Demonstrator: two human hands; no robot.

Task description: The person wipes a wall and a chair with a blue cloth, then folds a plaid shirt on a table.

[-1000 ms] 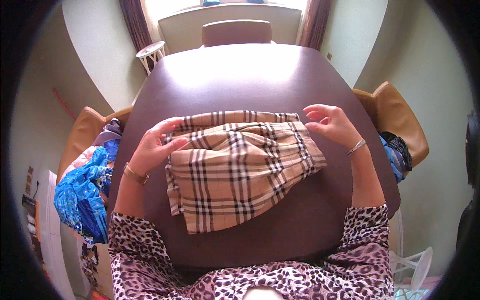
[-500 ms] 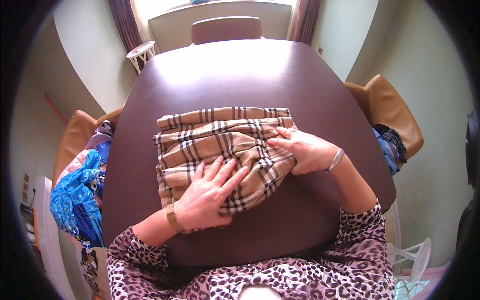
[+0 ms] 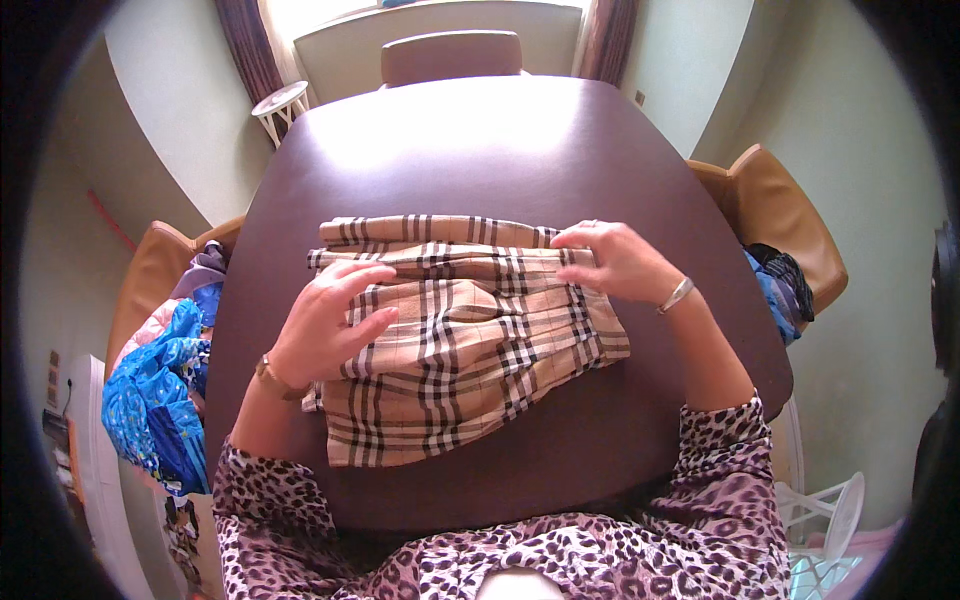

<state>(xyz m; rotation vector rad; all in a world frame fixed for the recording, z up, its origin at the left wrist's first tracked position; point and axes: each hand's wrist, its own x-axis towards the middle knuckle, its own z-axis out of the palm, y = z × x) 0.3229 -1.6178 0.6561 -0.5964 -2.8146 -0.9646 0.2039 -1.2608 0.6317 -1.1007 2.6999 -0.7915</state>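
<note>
A beige skirt (image 3: 450, 330) with black and white checks lies across the middle of the dark table, its upper part folded in layers and its lower part spread toward me. Pleats and creases run over it. Over its left side is my left hand (image 3: 335, 315), thumb and fingers apart and nothing held between them. At the upper right edge of the cloth my right hand (image 3: 622, 263) is also open, fingertips bent down over the folds. Whether those fingertips touch the cloth I cannot tell.
The dark brown table (image 3: 480, 180) has rounded corners. On a tan chair (image 3: 150, 260) at the left lie clothes, among them a blue jacket (image 3: 160, 400). A tan chair (image 3: 785, 225) at the right holds dark and blue clothes (image 3: 775, 285). Another chair (image 3: 450, 58) stands at the far end.
Both hands have lifted off the skirt's bunched middle. The left has moved up and leftward, the right slightly up. The skirt's near part now lies spread out flatter and lower toward me.
</note>
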